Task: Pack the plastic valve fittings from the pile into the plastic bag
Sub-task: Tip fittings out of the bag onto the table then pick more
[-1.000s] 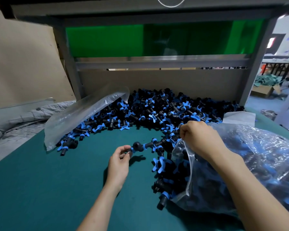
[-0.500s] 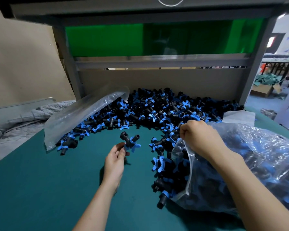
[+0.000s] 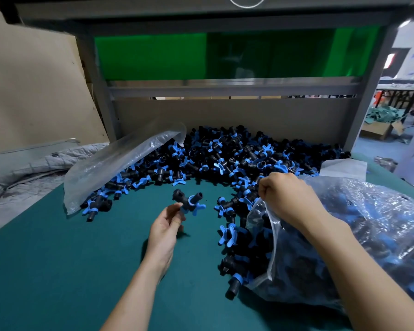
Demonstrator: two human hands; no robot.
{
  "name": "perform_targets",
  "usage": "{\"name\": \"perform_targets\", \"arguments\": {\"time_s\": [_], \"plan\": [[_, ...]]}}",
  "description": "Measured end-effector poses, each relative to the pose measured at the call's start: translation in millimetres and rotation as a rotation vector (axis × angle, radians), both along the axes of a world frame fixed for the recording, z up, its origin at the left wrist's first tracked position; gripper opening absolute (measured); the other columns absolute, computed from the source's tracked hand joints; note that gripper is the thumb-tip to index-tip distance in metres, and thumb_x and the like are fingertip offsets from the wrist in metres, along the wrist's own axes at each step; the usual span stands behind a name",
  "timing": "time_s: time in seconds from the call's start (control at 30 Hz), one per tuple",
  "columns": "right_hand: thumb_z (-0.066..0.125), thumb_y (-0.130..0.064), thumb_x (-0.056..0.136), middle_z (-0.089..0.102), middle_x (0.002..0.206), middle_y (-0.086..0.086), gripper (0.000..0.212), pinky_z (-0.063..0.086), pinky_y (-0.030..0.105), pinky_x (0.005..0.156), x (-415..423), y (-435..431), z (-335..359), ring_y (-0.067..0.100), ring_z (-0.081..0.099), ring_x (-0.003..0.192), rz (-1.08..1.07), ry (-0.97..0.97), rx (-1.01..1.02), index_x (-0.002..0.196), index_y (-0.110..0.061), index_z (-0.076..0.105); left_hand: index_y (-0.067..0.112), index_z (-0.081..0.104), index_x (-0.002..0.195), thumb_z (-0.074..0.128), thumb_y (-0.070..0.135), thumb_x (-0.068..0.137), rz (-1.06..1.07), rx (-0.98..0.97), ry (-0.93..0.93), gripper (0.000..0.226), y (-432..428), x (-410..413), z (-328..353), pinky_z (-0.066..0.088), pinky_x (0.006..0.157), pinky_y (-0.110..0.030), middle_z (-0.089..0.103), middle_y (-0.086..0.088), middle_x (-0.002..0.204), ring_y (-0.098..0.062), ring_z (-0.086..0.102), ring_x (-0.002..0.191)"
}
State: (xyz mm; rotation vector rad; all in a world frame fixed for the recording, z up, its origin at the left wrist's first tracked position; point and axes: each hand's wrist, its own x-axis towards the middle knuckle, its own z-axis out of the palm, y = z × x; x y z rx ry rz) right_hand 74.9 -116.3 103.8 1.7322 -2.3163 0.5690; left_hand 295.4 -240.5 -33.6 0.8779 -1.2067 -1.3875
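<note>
A large pile of black valve fittings with blue handles (image 3: 227, 158) lies at the back of the green table (image 3: 58, 271). My left hand (image 3: 164, 231) holds one black-and-blue valve fitting (image 3: 189, 201) by its fingertips, lifted a little above the table, left of the bag's mouth. My right hand (image 3: 287, 195) is closed on the upper rim of a clear plastic bag (image 3: 359, 237) that lies on its side at the right, stuffed with fittings. Several fittings (image 3: 232, 235) lie at the bag's mouth.
A second, flat clear plastic bag (image 3: 120, 161) rests on the pile's left side. A grey metal frame and beige backboard (image 3: 225, 115) close off the back. Grey quilted cloth (image 3: 29, 173) lies off the table's left edge. A white sheet (image 3: 342, 167) sits behind the full bag.
My left hand has picked one fitting off the table beside the pile and raised it; over the last half second it barely moved. My right hand keeps its hold on the bag rim.
</note>
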Motion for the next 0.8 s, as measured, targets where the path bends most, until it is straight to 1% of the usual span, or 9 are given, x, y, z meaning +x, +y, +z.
{"name": "perform_targets", "arguments": {"time_s": [0.1, 0.2, 0.3, 0.37, 0.47, 0.57, 0.7, 0.8], "plan": [[0.044, -0.004, 0.083, 0.059, 0.078, -0.006, 0.032, 0.047, 0.033, 0.058, -0.1, 0.4, 0.2, 0.020, 0.056, 0.073, 0.005, -0.007, 0.001, 0.059, -0.024, 0.049, 0.023, 0.064, 0.106, 0.058, 0.010, 0.097, 0.024, -0.041, -0.049, 0.017, 1.3, -0.5, -0.2, 0.050, 0.073, -0.016, 0.069, 0.005, 0.099, 0.000, 0.063, 0.079], [0.044, -0.005, 0.085, 0.059, 0.079, -0.007, 0.032, 0.049, 0.034, 0.060, 0.4, 0.7, 0.6, 0.020, 0.056, 0.074, 0.008, -0.007, 0.001, 0.060, -0.024, 0.050, 0.021, 0.064, 0.104, 0.060, 0.006, 0.096, 0.058, -0.053, -0.068, 0.018, 3.6, -1.9, 0.9, 0.050, 0.072, -0.012, 0.069, 0.006, 0.095, 0.002, 0.063, 0.080], [0.044, -0.006, 0.087, 0.060, 0.080, -0.006, 0.035, 0.048, 0.033, 0.060, 0.8, 0.8, 0.7, 0.021, 0.057, 0.074, 0.006, -0.004, -0.001, 0.059, -0.026, 0.049, 0.021, 0.065, 0.104, 0.062, 0.008, 0.095, 0.074, -0.052, -0.076, 0.015, 6.2, -2.2, 2.7, 0.049, 0.082, -0.018, 0.070, 0.005, 0.091, 0.004, 0.064, 0.081], [0.044, -0.006, 0.087, 0.060, 0.080, -0.007, 0.035, 0.049, 0.033, 0.060, 0.9, 0.6, 0.9, 0.021, 0.057, 0.075, 0.007, -0.008, 0.000, 0.058, -0.027, 0.049, 0.020, 0.065, 0.104, 0.062, 0.009, 0.095, 0.083, -0.049, -0.068, 0.014, 7.0, -2.0, 3.2, 0.049, 0.085, -0.022, 0.071, 0.004, 0.091, 0.003, 0.065, 0.082], [0.044, -0.005, 0.085, 0.060, 0.080, -0.008, 0.035, 0.049, 0.033, 0.060, 1.3, 1.1, 1.2, 0.020, 0.057, 0.074, 0.012, -0.015, -0.001, 0.058, -0.026, 0.050, 0.021, 0.065, 0.103, 0.063, 0.010, 0.095, 0.090, -0.045, -0.063, 0.014, 7.0, -1.7, 4.0, 0.049, 0.085, -0.024, 0.072, 0.002, 0.093, -0.002, 0.066, 0.085], [0.044, -0.005, 0.084, 0.060, 0.079, -0.008, 0.032, 0.048, 0.033, 0.059, 1.3, 1.2, 1.1, 0.020, 0.056, 0.073, 0.018, -0.020, -0.006, 0.059, -0.025, 0.051, 0.021, 0.066, 0.103, 0.063, 0.011, 0.095, 0.088, -0.043, -0.061, 0.013, 7.5, -1.9, 4.6, 0.048, 0.082, -0.020, 0.071, 0.005, 0.090, 0.003, 0.065, 0.082], [0.044, -0.005, 0.083, 0.059, 0.076, -0.007, 0.032, 0.041, 0.029, 0.053, 0.7, 0.8, 0.5, 0.020, 0.056, 0.072, 0.025, -0.016, -0.004, 0.058, -0.025, 0.049, 0.022, 0.066, 0.104, 0.064, 0.014, 0.095, 0.087, -0.025, -0.059, 0.012, 7.2, -1.9, 4.2, 0.047, 0.081, -0.018, 0.071, 0.009, 0.087, 0.005, 0.064, 0.080], [0.044, -0.005, 0.083, 0.060, 0.077, -0.006, 0.031, 0.042, 0.029, 0.055, 0.6, 1.3, -0.2, 0.021, 0.056, 0.072, 0.023, -0.012, -0.008, 0.060, -0.023, 0.051, 0.021, 0.066, 0.105, 0.063, 0.013, 0.095, 0.094, -0.022, -0.061, 0.013, 6.7, -1.6, 3.5, 0.047, 0.082, -0.019, 0.071, 0.008, 0.088, 0.006, 0.064, 0.079]]}}
